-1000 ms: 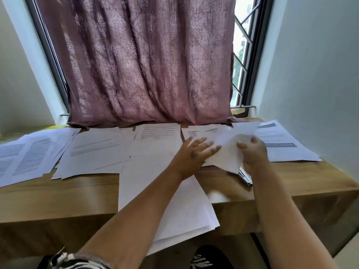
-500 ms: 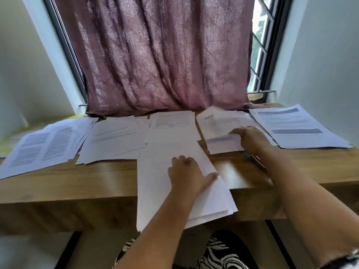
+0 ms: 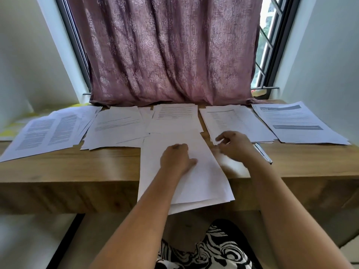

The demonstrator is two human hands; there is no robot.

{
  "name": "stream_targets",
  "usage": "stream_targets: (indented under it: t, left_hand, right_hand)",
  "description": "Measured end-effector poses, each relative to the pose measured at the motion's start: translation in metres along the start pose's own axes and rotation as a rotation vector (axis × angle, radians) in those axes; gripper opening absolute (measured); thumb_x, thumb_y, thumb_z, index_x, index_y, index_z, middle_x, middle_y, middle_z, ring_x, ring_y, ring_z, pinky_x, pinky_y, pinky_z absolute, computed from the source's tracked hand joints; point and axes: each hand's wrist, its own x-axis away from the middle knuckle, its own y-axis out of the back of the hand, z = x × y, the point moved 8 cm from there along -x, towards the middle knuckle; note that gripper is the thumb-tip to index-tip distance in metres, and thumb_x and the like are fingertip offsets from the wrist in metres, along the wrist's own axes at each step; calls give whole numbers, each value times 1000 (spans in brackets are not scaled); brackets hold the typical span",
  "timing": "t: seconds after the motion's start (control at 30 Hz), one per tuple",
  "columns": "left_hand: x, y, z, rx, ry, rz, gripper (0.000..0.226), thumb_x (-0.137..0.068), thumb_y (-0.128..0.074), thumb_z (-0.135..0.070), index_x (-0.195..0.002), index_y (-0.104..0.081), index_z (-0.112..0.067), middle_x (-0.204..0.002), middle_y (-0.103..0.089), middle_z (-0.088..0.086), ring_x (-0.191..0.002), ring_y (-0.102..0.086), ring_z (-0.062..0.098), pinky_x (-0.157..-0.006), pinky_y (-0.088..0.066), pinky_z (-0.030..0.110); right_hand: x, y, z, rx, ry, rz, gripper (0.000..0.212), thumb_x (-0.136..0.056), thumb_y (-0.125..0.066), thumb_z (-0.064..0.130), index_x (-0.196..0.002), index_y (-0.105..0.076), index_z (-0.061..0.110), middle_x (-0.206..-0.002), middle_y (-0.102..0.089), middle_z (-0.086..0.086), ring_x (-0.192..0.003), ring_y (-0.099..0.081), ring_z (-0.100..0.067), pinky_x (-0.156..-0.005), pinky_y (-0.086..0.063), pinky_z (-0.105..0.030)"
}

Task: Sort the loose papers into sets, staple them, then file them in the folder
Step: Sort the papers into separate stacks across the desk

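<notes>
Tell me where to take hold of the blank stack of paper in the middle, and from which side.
Grip the near edge of the blank stack, coming from the person's side. That edge juts out past the front of the desk, so a thumb can go on top and fingers underneath without prying. Elsewhere the sheets lie flat on the wood. The left hand already rests on the stack and would likely steady it.

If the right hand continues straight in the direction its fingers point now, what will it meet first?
The right hand points left, toward the blank stack of papers under the left hand. It would probably meet that stack's right edge first; motion blur makes the height unclear.
</notes>
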Motion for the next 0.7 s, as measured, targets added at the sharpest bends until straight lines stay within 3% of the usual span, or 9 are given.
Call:
stream_targets:
  t: [0.1,0.2,0.3,0.37,0.43,0.57,0.63,0.7]
  left_hand:
    - [8,20,32,179,58,-98,47,-89,-66,-37,-131,-53,-18,-130,-58,7,-119,-53,26,-96,-46,37]
    - [31,29,50,222,75,-124,52,-84,-71,-43,-128,-55,-20,-127,-60,3,-115,-55,22,-94,-47,35]
    - [53,24,46,233,-16,102,75,-73,-76,-56,-136,-49,-26,-138,-53,-2,-124,-50,19,-101,-44,36]
    - [71,17,39,97,-154,293,99,-63,-81,-60,-146,-35,-34,-153,-34,-8,-140,-31,18,-112,-31,39]
    - [87,8,36,-12,-252,405,107,-63,-84,-53,-151,-24,-39,-160,-17,-15,-146,-14,14,-117,-20,38]
    - [98,9,35,-96,-339,289,81,-83,-73,-39,-151,-28,-37,-160,-18,-17,-146,-18,11,-117,-18,31]
    - [97,17,38,27,-330,289,60,-90,-65,-42,-144,-43,-33,-154,-36,-14,-139,-34,9,-111,-26,26]
    - [95,31,42,164,-311,252,36,-96,-58,-37,-131,-59,-28,-135,-59,-9,-119,-54,5,-100,-38,22]
  right_hand:
    - [27,-29,8,187,-55,180,46,-74,-77,51,-100,-62,16,-92,-63,0,-79,-57,-12,-66,-46,-23]
    - [36,-39,12,204,-113,203,59,-60,-87,49,-97,-55,17,-89,-58,1,-79,-56,-14,-65,-45,-25]
    - [37,-40,12,141,-201,243,61,-61,-90,38,-101,-50,16,-83,-57,2,-67,-59,-11,-53,-42,-23]
    - [36,-38,12,138,-219,233,62,-62,-90,35,-105,-50,14,-82,-59,0,-66,-60,-11,-51,-40,-23]
    - [34,-39,8,142,-222,218,63,-63,-89,38,-107,-51,13,-85,-62,-1,-70,-61,-13,-56,-44,-24]
    - [30,-40,1,161,-227,193,56,-72,-81,45,-112,-55,16,-96,-65,-3,-85,-65,-20,-79,-55,-34]
    - [30,-38,0,72,-227,190,42,-82,-72,43,-109,-56,15,-96,-68,-6,-87,-67,-22,-85,-56,-38]
    - [33,-34,2,-130,-207,187,22,-93,-62,31,-106,-57,14,-95,-68,-9,-85,-67,-21,-86,-57,-37]
